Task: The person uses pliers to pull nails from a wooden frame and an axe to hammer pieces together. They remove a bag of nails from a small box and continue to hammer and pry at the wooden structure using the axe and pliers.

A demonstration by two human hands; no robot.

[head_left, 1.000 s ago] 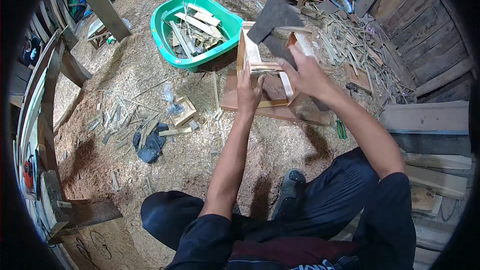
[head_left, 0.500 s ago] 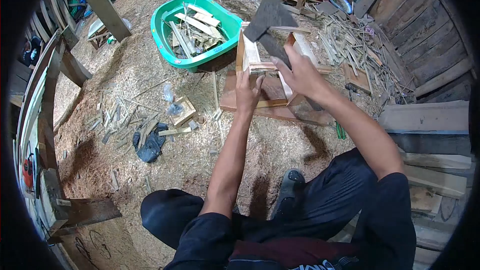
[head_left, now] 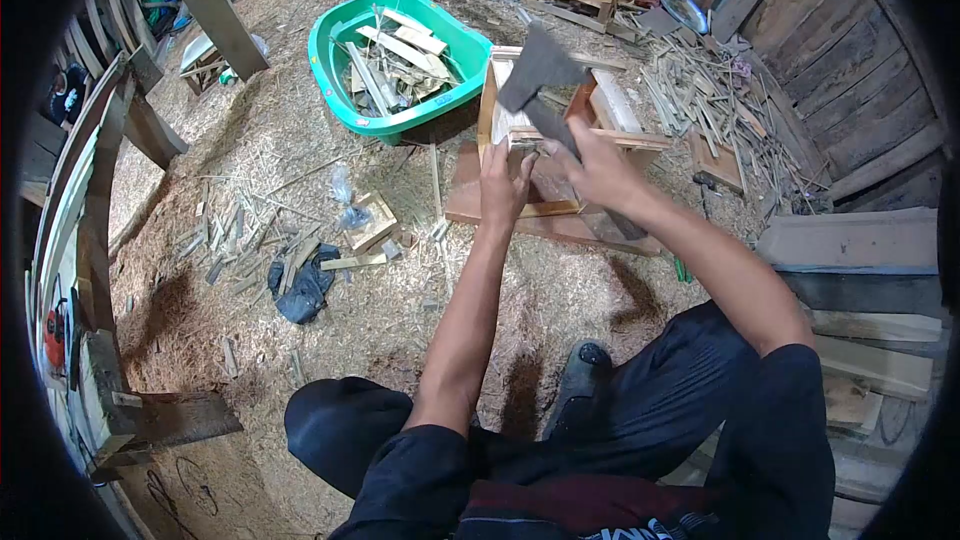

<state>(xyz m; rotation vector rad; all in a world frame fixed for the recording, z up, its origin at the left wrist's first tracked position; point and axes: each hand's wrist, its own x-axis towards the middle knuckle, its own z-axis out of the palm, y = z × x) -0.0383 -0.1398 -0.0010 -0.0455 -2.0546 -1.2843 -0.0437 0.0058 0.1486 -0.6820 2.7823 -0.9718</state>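
Observation:
My right hand [head_left: 608,172] is closed around the handle of a hatchet [head_left: 545,65]. The hatchet's broad dark blade hangs above a wooden frame [head_left: 640,140], hiding part of it. My left hand [head_left: 503,188] grips the near left corner of that frame, with fingers and thumb against its front rail. Whether something small is also pinched there, I cannot make out. The frame is box-like, with pale slats and reddish-brown inner faces. Reddish-brown boards [head_left: 600,230] lie beneath it on the ground.
A green plastic tub [head_left: 350,120] holding wood offcuts stands just left of the frame. Wood scraps [head_left: 690,100] are heaped at the right, by the plank wall [head_left: 840,50]. A small wooden box [head_left: 372,224] and a black plastic bag [head_left: 302,290] lie on the shavings-covered ground.
The hatchet has come down a little, its blade now closer to the frame. My right hand has lowered with it. My left hand remains at the frame's corner.

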